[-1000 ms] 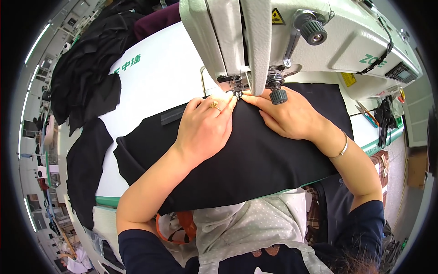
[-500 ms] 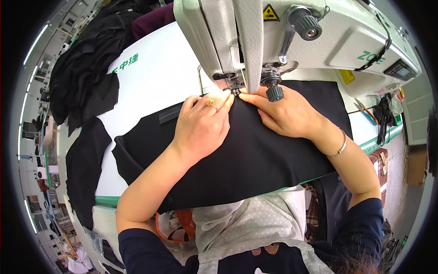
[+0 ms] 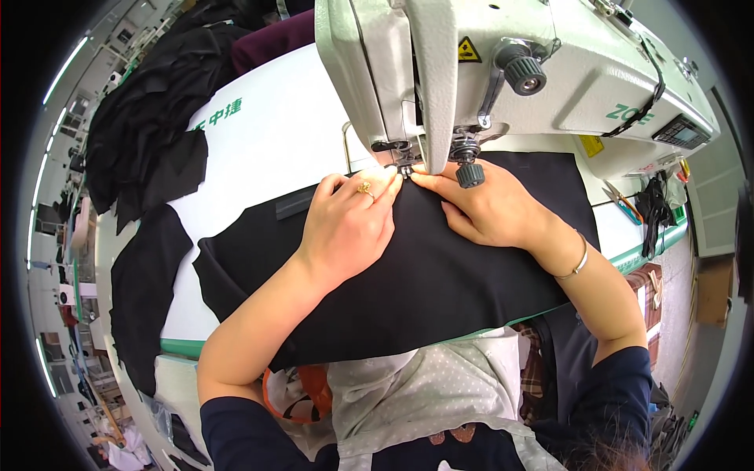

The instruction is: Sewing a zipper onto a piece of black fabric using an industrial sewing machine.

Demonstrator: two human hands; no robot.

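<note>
A large black fabric piece [image 3: 408, 290] lies under the sewing machine's presser foot [image 3: 405, 168] and hangs over the table's front edge. My left hand [image 3: 345, 228], with a gold ring, is closed on the fabric just left of the foot, its fingers bent and close together. On the right, my right hand [image 3: 495, 208] rests on the same cloth, index finger stretched toward the foot and thumb apart. The dark tension knob [image 3: 470, 175] covers part of its fingers. A small black strip [image 3: 294, 204] lies on the cloth beside my left hand.
The pale sewing machine [image 3: 565, 71] overhangs my right hand. Heaped black fabric [image 3: 153, 102] lies at the back left, with a maroon piece [image 3: 271, 41] beside it. Another black piece [image 3: 149, 290] drapes over the table's left side. Scissors [image 3: 624, 202] and black cords [image 3: 653, 208] lie at the right.
The whole view has shifted slightly, so the machine sits a little lower in it. Both hands keep their places beside the presser foot, with no clear shift of the fabric.
</note>
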